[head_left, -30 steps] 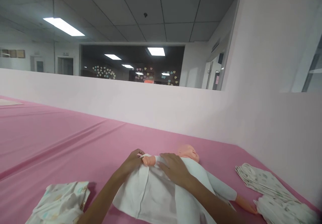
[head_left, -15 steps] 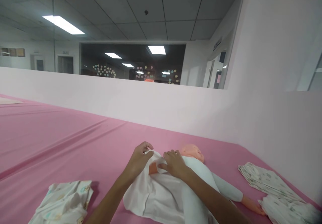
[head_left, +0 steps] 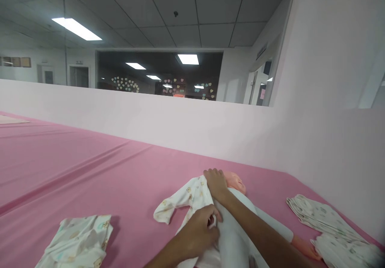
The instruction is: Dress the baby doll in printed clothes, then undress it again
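A baby doll (head_left: 236, 182) with a white body lies on its back, its head toward the wall. A white printed baby shirt (head_left: 192, 193) lies along the doll's left-hand side in view, one sleeve spread out on the pink sheet. My left hand (head_left: 203, 228) is closed, thumb and fingers pinching the shirt's edge beside the doll's torso. Higher up, my right hand (head_left: 215, 183) curls over the shirt near the doll's neck, close to its head. Its fingertips are partly hidden.
The pink sheet (head_left: 99, 171) covers the surface up to a pale wall (head_left: 168, 117) with a window above. A folded printed cloth (head_left: 76, 242) lies at the lower left. More folded printed cloths (head_left: 325, 220) lie at the right, by the doll's hand.
The shirt's plain inside has turned over, and its printed outside and sleeve now show. My left hand moved down and right; my right hand moved up toward the doll's head.
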Demonstrator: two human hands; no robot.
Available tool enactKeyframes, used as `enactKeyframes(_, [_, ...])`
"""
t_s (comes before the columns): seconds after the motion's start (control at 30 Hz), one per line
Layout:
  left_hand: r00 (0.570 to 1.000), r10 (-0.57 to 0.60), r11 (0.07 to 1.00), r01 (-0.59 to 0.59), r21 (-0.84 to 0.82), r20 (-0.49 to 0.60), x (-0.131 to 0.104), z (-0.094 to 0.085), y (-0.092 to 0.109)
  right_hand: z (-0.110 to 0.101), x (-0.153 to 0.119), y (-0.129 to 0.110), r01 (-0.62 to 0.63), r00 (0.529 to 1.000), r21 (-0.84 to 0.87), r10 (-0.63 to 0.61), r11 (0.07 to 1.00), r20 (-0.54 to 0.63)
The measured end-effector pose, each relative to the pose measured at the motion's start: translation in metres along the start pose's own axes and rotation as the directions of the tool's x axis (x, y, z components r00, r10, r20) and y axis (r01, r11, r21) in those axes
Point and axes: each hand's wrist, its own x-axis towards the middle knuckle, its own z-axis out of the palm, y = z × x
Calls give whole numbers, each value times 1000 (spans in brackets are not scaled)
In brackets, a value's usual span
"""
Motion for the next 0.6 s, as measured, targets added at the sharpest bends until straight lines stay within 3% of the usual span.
enactKeyframes(0.1, [998,-61,992,62,113,-4,1,7,-6,-5,-6,12,-21,1000,-6,21,1000,19])
enactKeyframes(0.17, [995,-95,994,92,63,35,1,5,-6,-7,-9,17,-31,999,10,30,999,44])
enactKeyframes(0.27, [982,-130,992,130,8,135,3,-13,-5,-8,-12,23,-67,997,58,64,996,52])
enactKeyframes(0.33, [985,-169,971,161,176,29,7,-34,-13,-7,-14,26,-98,994,95,94,991,52])
enactKeyframes(0.37, [979,-176,920,200,336,-100,10,-46,-20,-6,-15,27,-109,993,112,104,988,51])
enactKeyframes(0.43, [914,-105,685,352,638,-393,15,-70,-41,-4,-17,28,-115,993,140,110,983,45])
enactKeyframes(0.5, [903,-110,487,413,770,-414,18,-89,-64,-3,-19,27,-112,994,161,108,981,34])
enactKeyframes(0.6, [916,-164,420,400,815,-366,20,-103,-89,-4,-21,27,-113,994,185,111,976,25])
